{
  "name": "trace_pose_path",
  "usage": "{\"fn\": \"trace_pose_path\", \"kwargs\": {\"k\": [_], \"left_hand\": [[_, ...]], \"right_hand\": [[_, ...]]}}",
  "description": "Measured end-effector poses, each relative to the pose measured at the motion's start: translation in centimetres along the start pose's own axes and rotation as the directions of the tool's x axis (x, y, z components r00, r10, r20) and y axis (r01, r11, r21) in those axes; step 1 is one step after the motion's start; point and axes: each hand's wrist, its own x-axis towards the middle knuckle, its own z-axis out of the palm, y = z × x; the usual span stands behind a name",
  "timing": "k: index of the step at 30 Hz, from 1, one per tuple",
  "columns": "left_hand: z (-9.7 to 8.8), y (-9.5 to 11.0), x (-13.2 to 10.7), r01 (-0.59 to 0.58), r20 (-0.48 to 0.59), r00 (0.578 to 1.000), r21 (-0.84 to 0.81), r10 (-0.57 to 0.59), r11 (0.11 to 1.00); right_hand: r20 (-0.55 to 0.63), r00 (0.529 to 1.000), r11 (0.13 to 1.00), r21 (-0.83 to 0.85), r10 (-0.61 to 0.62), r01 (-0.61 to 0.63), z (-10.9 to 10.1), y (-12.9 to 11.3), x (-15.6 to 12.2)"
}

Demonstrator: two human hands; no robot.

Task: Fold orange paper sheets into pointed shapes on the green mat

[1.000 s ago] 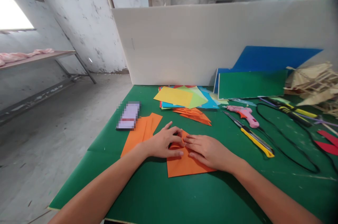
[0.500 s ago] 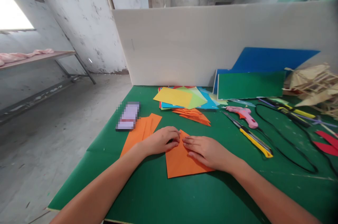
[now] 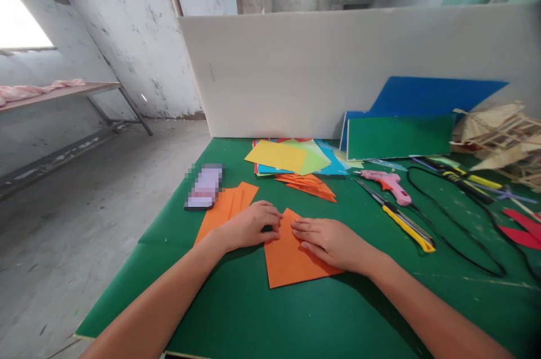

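An orange sheet of paper [image 3: 291,260] lies flat on the green mat [image 3: 262,319] in front of me. My right hand [image 3: 327,242] rests on its right half, fingers stretched out flat and pressing it down. My left hand [image 3: 249,225] sits at the sheet's upper left edge with its fingers curled under, knuckles up. What its fingertips hold, if anything, is hidden. Left of that hand lie more orange sheets [image 3: 226,209].
A blurred phone-like object [image 3: 205,186] lies at the left. Behind are folded orange pieces [image 3: 308,185], a stack of coloured paper [image 3: 291,157], a pink glue gun [image 3: 389,184], a yellow utility knife [image 3: 406,224], a black cable [image 3: 465,235], boards and a white partition.
The raised fold at the sheet's top has been pressed flat. My left hand has curled its fingers in and slid a little left, off the sheet's middle. My right hand has barely moved.
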Motion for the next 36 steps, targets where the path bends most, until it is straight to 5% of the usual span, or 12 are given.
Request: {"fn": "trace_pose_path", "kwargs": {"k": [13, 30, 36], "left_hand": [[-1.3, 0.4, -1.0, -0.001, 0.067, 0.998, -0.118, 0.009, 0.993], [2.3, -1.4, 2.5, 0.108, -0.248, 0.966, 0.152, -0.068, 0.982], [2.3, -1.5, 3.6, 0.178, -0.254, 0.960, 0.221, -0.120, 0.959]], "right_hand": [[0.027, 0.999, 0.999, 0.020, 0.026, -0.026, 0.0, 0.0, -0.1], [0.005, 1.000, 1.000, 0.026, 0.007, -0.007, -0.1, 0.0, 0.0], [0.011, 1.000, 1.000, 0.015, 0.004, -0.005, -0.1, 0.0, 0.0]]}}
